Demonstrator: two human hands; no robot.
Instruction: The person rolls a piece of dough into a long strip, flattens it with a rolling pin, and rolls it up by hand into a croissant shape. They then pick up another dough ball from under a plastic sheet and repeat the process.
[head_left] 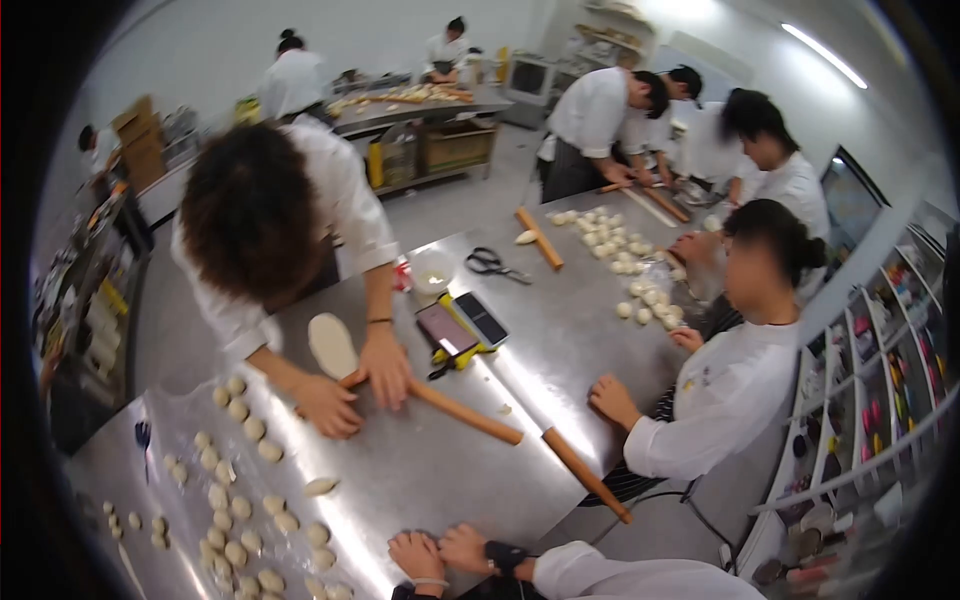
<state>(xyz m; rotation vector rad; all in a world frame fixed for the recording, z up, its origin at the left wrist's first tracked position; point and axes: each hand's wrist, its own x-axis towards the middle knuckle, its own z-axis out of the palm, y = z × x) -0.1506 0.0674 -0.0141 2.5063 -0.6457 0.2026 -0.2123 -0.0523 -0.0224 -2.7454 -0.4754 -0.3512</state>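
At the bottom of the head view, my left hand [416, 556] rests on the near edge of the steel table [440, 465], a pale band on its wrist. Close beside it lies my right hand [464, 549], with a black band at the wrist and a white sleeve. Both have their fingers loosely curled, with nothing visible in them. Nearest on the left are pale dough pieces [318, 534], and one flat oval piece [321, 487] lies farther up. A wooden rolling pin [585, 474] overhangs the table's right edge.
Across the table a co-worker presses a rolling pin [465, 413] beside flattened dough [332, 345]. Phones [447, 328], scissors [497, 265] and a bowl [432, 271] lie mid-table. Another co-worker's hand [614, 401] rests at the right. More people work behind; shelves [865, 370] stand at the right.
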